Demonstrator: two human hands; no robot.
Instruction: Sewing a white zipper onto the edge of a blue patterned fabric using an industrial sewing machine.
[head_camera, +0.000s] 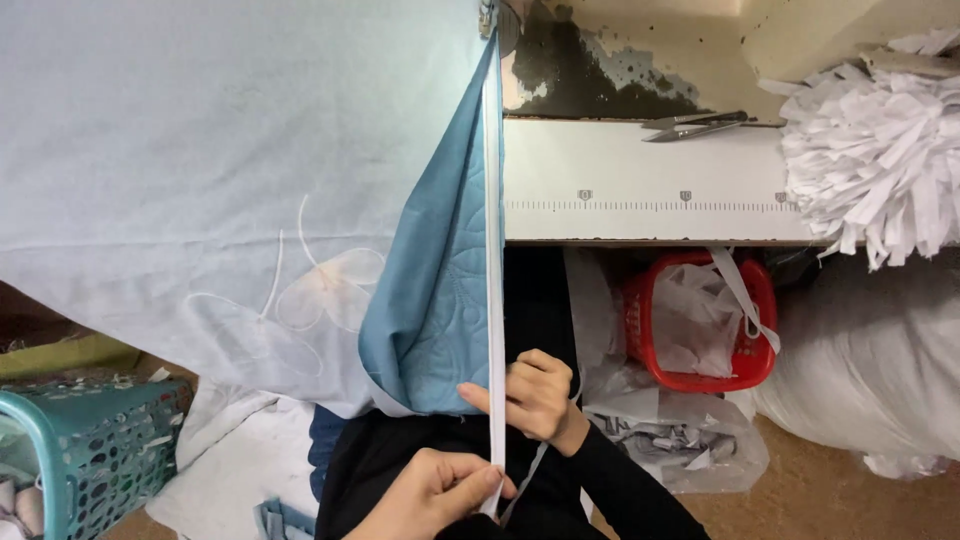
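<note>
A teal basket (90, 440) stands at far left. We pinch the white tape (494, 250) low with our left hand (430, 495), grip pressed together. It runs taut along the blue quilted fabric (435, 290). Our right hand (535, 395) pinches tape and fabric edge. Scissors (695, 125) lie on the worktop (640, 180).

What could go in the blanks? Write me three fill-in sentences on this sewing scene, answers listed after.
1. Both hands, the left hand and the right hand, pinch a white strip along the edge of the ____ quilted fabric.
2. Under the table, the plastic basket holding bags is ____.
3. The metal ____ lie on the table beside the pile of white scraps.

Missing words: blue; red; scissors
</note>
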